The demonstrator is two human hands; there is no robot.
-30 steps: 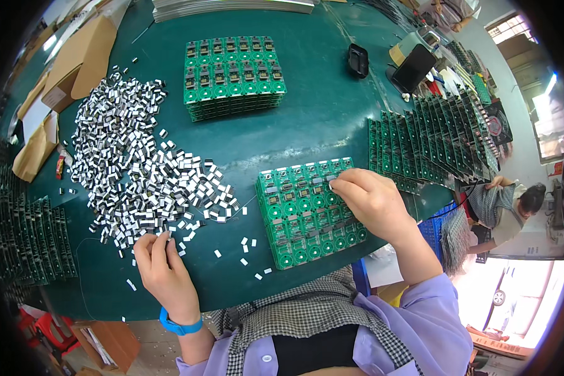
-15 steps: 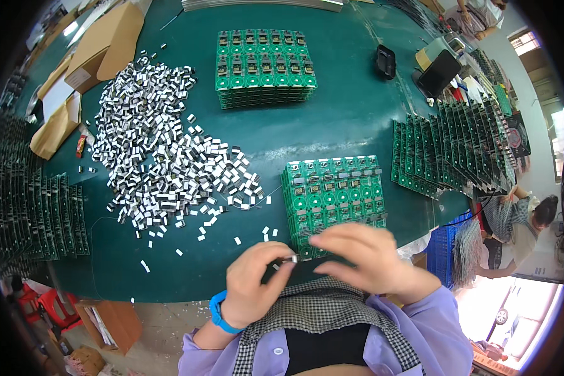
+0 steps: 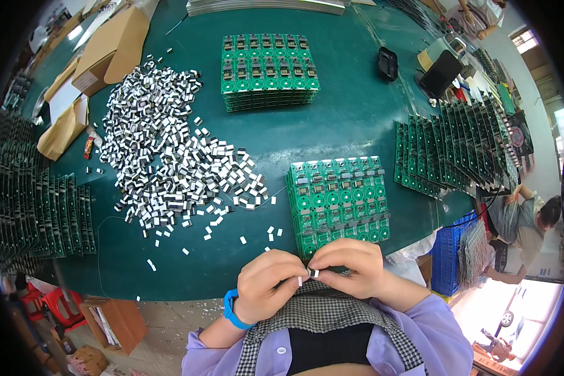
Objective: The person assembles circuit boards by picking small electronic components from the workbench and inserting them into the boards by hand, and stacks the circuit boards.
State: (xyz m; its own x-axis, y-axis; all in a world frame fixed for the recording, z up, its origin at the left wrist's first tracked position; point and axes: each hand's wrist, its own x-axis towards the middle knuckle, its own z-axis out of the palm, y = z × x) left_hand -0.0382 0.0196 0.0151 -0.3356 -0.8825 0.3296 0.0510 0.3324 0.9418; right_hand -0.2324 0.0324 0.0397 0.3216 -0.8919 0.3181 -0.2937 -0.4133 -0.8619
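Observation:
My left hand (image 3: 271,283), with a blue band at its wrist, pinches a small white piece (image 3: 299,281) at its fingertips. Close beside it my right hand (image 3: 351,266) holds a small black-and-white component (image 3: 314,274) between thumb and forefinger. The two hands nearly meet at the table's front edge, and fingers cover part of both pieces. Just beyond the hands lies a stack of green circuit boards (image 3: 338,200), its top panel bearing rows of round pads and small parts. To the left spreads a big heap of the same black-and-white components (image 3: 163,150).
Another circuit board stack (image 3: 269,69) sits farther back. Panels stand upright at the right (image 3: 445,147) and at the left (image 3: 41,213). An opened cardboard box (image 3: 109,47) is behind the heap. A black tray (image 3: 387,63) lies back right. Another person (image 3: 523,219) is at the right.
My right hand has come down and left from above the near board stack and now grips a component. My left hand has shifted slightly right, to meet it.

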